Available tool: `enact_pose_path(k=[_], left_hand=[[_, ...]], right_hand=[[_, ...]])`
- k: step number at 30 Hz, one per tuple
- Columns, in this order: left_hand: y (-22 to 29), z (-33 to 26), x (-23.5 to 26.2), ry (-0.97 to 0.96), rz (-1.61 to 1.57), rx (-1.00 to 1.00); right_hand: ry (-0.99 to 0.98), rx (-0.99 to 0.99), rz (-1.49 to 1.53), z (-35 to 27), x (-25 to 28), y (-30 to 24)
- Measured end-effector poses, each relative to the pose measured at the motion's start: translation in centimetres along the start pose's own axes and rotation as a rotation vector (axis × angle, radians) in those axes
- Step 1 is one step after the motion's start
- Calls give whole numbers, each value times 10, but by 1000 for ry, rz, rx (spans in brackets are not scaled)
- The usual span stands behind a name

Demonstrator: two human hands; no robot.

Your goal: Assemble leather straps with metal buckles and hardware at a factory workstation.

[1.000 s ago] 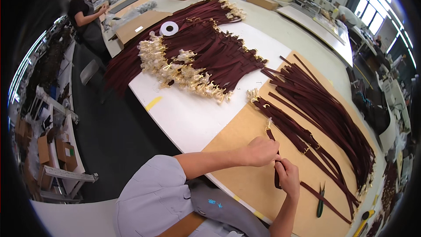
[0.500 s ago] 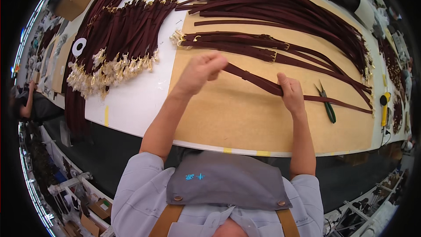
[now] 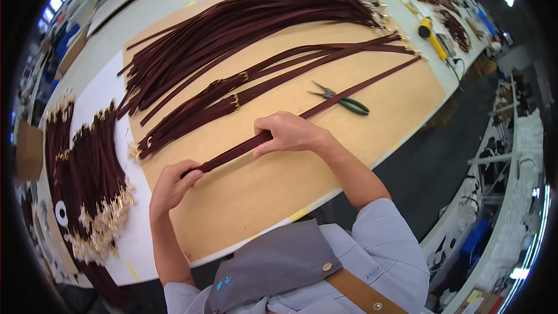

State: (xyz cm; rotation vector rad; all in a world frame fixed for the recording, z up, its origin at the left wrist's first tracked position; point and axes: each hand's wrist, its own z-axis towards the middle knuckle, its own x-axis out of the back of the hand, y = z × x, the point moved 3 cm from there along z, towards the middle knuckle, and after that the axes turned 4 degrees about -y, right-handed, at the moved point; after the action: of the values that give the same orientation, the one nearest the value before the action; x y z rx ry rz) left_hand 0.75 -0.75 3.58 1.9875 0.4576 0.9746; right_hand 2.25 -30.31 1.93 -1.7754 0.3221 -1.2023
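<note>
A long dark maroon strap (image 3: 233, 153) is stretched between my two hands over the tan board. My left hand (image 3: 172, 186) grips its near left end, fingers closed round it. Farther along, my right hand (image 3: 289, 133) is closed on the same strap, which runs on past it to the upper right. Green-handled pliers (image 3: 343, 100) lie beside and partly under that far stretch. Just beyond my hands lie a few finished-looking straps with gold buckles (image 3: 235, 101). What lies inside my curled fingers is hidden.
A big bundle of maroon straps (image 3: 244, 14) covers the far part of the tan board (image 3: 372, 131). To the left hang many straps (image 3: 96, 163) with wrapped gold hardware, a white tape roll (image 3: 61, 213) on them. A yellow-and-black tool (image 3: 433, 38) lies at the right.
The view has swung to the right. My left hand has come down with the strap end, and my right hand has turned over the strap; both still hold it.
</note>
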Motion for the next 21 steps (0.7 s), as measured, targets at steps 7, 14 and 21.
enact_pose_path(k=[7,14,21], left_hand=[[-61,-59,101,281,-84,70],[-86,-78,115,419,-67,286],[-54,-10,98,442,-12,96]], right_hand=[[573,-391,-633,-133,149,133],[474,-1272,-937,-254,275,221],[1018,-868,-1090,-238,379,215]])
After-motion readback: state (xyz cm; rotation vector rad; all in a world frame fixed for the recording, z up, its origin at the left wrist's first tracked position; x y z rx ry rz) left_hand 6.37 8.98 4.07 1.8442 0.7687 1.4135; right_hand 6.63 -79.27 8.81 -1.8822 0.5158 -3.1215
